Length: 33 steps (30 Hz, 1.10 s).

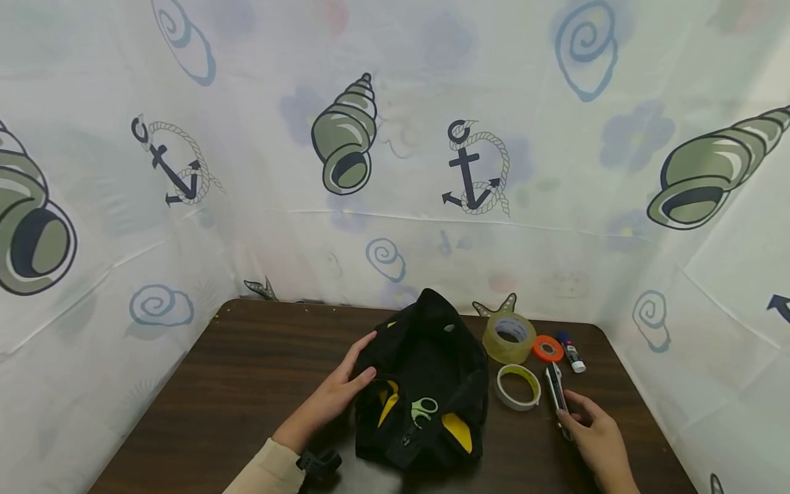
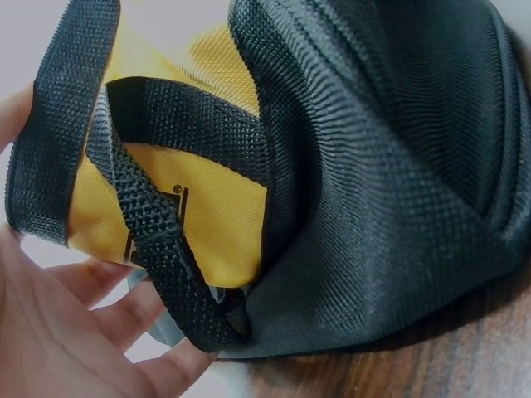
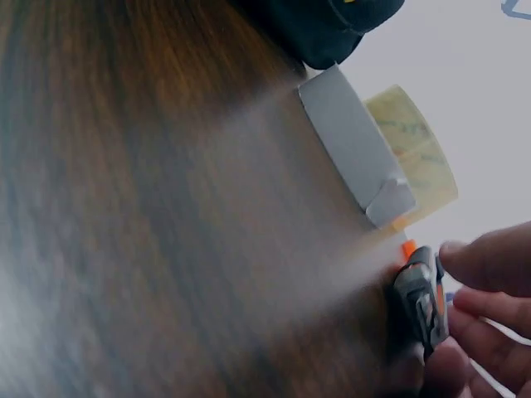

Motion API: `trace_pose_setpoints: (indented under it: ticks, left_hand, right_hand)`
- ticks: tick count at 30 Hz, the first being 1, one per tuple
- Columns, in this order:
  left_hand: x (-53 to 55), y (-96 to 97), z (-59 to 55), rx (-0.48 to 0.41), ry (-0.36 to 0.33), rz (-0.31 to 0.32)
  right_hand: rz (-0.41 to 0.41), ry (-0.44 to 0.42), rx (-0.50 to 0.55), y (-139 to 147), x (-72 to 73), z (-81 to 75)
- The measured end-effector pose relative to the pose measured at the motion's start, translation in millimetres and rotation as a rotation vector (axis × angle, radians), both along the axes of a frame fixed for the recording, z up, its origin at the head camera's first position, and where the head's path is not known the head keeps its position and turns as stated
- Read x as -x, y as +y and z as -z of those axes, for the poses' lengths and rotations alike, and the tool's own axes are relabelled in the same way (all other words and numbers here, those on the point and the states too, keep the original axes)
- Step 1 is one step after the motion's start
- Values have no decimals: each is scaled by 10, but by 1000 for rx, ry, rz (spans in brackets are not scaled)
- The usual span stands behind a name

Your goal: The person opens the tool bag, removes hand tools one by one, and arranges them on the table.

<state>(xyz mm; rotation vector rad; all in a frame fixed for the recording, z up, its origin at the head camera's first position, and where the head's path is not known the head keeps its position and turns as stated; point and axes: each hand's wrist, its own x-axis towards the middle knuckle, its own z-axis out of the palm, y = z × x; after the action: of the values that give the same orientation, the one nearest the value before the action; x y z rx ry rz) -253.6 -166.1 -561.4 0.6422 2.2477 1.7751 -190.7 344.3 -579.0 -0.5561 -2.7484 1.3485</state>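
Observation:
In the head view, a black and yellow fabric tool bag (image 1: 432,439) stands with its wide mouth gaping. My left hand (image 1: 336,394) holds the bag's left side, thumb by the rim; in the left wrist view its fingers (image 2: 124,311) lie behind a black webbing strap (image 2: 153,224) and yellow panel. Pale green scissor handles (image 1: 424,409) show at the bag's front. To the right, my right hand (image 1: 595,436) pinches a slim black-and-silver tool (image 1: 555,391), apparently a utility knife, between thumb and fingers. Its grey end (image 3: 421,298) shows in the right wrist view, low over the table.
Right of the bag are a wide clear tape roll (image 1: 509,336), a white tape roll (image 1: 518,387), an orange tape roll (image 1: 548,348) and a glue stick (image 1: 574,355). The brown table (image 1: 247,384) is bordered by a patterned curtain (image 1: 401,171).

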Motion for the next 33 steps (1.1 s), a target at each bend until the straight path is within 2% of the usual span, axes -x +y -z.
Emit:
trace_pose_setpoints:
  ticks: [11,15,19,21,23,29,33]
  left_hand:
    - [-2,-40,20,4,13,-2]
    - [-8,-36,15,9,-9,-14]
    - [-2,-2,8,13,-17,-9]
    - [4,11,7,13,-6,0]
    - [8,13,9,9,1,8]
    - [12,-5,22,-7,-1,7]
    - [5,-15,23,-9,-4,4]
  right_hand:
    - [152,118,26,-123,-21,-17]
    - [172,155,58,-205,-58,-62]
    - [182,153,88,-323,-123,-147]
    - [154,165,84,-395,-158,-223]
    - [92,194,56,-466,-186,-324]
    - [-119,354,-5,-774,-215,-744]
    - [-237,375,-15,-991,-220,-1038]
